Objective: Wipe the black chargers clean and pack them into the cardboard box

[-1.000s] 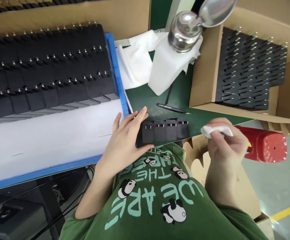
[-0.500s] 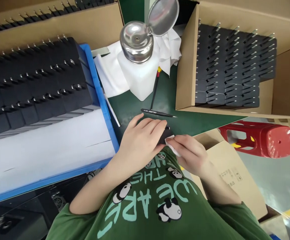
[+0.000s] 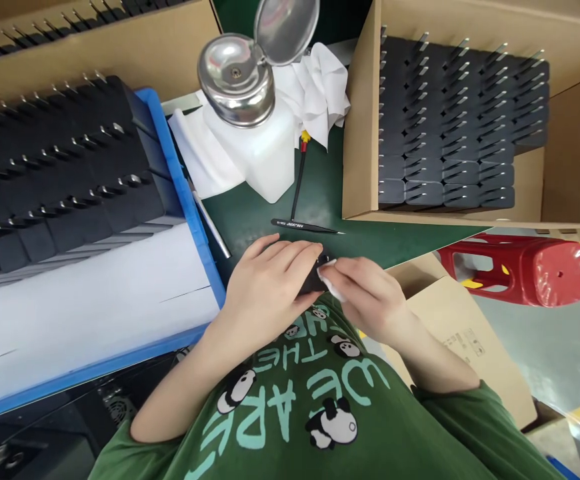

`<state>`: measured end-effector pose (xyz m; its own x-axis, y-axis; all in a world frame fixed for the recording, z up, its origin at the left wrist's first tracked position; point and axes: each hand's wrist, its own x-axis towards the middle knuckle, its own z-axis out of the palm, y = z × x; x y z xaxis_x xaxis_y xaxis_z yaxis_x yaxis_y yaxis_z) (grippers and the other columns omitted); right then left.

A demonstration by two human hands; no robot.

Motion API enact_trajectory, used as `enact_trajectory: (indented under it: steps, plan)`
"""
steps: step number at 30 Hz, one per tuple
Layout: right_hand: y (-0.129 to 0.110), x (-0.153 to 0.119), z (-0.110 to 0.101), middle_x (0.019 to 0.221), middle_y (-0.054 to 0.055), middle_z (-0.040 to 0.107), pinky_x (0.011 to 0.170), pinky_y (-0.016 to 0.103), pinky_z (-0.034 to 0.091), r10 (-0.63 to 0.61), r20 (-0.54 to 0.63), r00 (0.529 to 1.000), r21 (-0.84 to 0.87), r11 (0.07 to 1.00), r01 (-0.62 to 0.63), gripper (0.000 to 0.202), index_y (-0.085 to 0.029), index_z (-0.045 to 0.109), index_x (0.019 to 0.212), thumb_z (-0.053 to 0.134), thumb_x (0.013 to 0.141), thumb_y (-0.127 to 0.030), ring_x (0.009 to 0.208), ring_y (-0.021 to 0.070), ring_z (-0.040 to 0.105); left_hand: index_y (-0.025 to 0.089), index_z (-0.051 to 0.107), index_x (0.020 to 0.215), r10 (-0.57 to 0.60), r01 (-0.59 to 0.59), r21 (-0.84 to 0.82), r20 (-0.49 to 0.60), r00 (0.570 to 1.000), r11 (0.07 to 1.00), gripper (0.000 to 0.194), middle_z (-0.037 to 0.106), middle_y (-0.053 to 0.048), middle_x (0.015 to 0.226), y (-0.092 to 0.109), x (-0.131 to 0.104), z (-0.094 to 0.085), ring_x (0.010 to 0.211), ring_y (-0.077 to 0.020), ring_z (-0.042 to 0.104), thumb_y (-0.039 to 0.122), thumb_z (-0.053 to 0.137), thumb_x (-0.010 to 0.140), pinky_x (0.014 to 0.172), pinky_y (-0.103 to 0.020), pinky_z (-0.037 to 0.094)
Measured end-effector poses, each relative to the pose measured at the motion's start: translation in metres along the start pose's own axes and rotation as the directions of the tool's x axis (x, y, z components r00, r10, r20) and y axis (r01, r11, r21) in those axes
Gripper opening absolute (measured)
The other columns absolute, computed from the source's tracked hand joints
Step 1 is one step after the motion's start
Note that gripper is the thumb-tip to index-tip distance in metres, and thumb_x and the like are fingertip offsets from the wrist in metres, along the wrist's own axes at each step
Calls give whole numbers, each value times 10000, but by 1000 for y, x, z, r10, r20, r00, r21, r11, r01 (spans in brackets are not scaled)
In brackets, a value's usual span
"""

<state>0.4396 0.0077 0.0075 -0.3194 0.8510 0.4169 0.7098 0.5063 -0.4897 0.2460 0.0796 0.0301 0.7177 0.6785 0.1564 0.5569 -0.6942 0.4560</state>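
Note:
My left hand is closed around a black power adapter close to my shirt, and its fingers hide much of the casing. Metal prongs show at the adapter's upper end. Between the fingers of my right hand is a folded white wipe, pressed against the adapter's right end. Just beyond my hands, black tweezers lie on the green table. A thin black-handled brush with a red and yellow end lies behind them.
A white pump bottle with its metal lid raised stands by crumpled wipes. At left, a blue tray holds rows of adapters beside a silver rod. More adapters fill a cardboard box at right, near a red stool.
The adapter has tilted slightly, showing more of its pronged end, and the wipe has shifted against it. Both hands stay together. The whole view has moved a little.

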Motion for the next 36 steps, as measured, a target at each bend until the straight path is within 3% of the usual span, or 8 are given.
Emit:
enact_trajectory:
  steps: [7, 13, 17, 23, 27, 29, 33, 36]
  plan:
    - [-6, -6, 0, 1039, 108, 706, 727, 324, 572, 22, 43, 999, 21, 1000, -23, 294, -122, 595, 1214, 554, 944, -15, 835, 176, 629, 124, 644, 1203, -26, 26, 11, -7, 1000, 1000, 378, 768, -55, 1145, 1, 0, 0, 994, -261, 741, 176, 731, 838, 1018, -445, 470]
    - [-7, -2, 2, 975, 89, 692, 722, 319, 563, 52, -34, 998, -19, 998, -53, 322, -139, 605, 1173, 505, 925, 40, 836, 182, 624, 108, 631, 1238, -24, 25, 14, -23, 999, 1000, 408, 767, -59, 1156, 2, -1, 0, 1000, -258, 741, 170, 721, 845, 1011, -433, 451]
    - [-12, -4, 0, 1032, 110, 704, 756, 323, 586, 22, 29, 999, 1, 1000, -22, 295, -117, 596, 1219, 542, 946, -22, 863, 187, 644, 86, 618, 1260, -33, 34, 14, -35, 999, 999, 444, 770, -64, 1148, 2, 0, 2, 983, -256, 744, 154, 712, 831, 1001, -433, 450]
    - [-19, 15, 13, 850, 69, 673, 643, 317, 525, -22, -12, 1000, -131, 991, 20, 273, -118, 631, 1070, 432, 941, 20, 700, 168, 549, 65, 601, 1270, -47, 47, 4, -78, 996, 999, 458, 780, -80, 1124, 2, -1, 5, 942, -239, 749, 95, 629, 813, 990, -409, 453]
    - [-27, 9, -4, 868, 73, 678, 640, 314, 529, -26, 71, 997, -80, 996, 32, 246, -97, 638, 1120, 479, 955, -6, 705, 163, 555, 76, 576, 1292, -59, 60, 13, -81, 995, 998, 496, 781, -80, 1113, 3, -2, 5, 919, -242, 748, 103, 665, 804, 1020, -418, 437]
    - [-26, 3, -20, 901, 60, 670, 662, 289, 544, 49, 125, 991, 46, 997, -55, 264, -122, 649, 1152, 522, 949, -10, 745, 147, 593, 81, 574, 1287, -51, 52, 18, -66, 996, 998, 521, 775, -86, 1134, 3, -2, 4, 937, -256, 745, 134, 729, 793, 1020, -427, 435]
    - [-5, 6, -28, 961, 30, 652, 701, 264, 562, 294, -55, 954, 140, 948, -285, 365, -255, 711, 1146, 606, 904, -2, 837, 139, 654, 79, 580, 1275, -48, 49, 34, -38, 998, 998, 606, 773, -90, 1132, 3, -2, 2, 940, -273, 744, 211, 855, 752, 1008, -433, 435]
    - [14, 11, -6, 952, 31, 658, 721, 287, 571, 255, -188, 948, 186, 957, -221, 385, -275, 729, 1139, 612, 892, -3, 847, 154, 670, 81, 579, 1282, -52, 54, 39, -38, 998, 998, 597, 776, -84, 1118, 3, -1, 2, 937, -272, 746, 236, 850, 773, 1018, -435, 429]
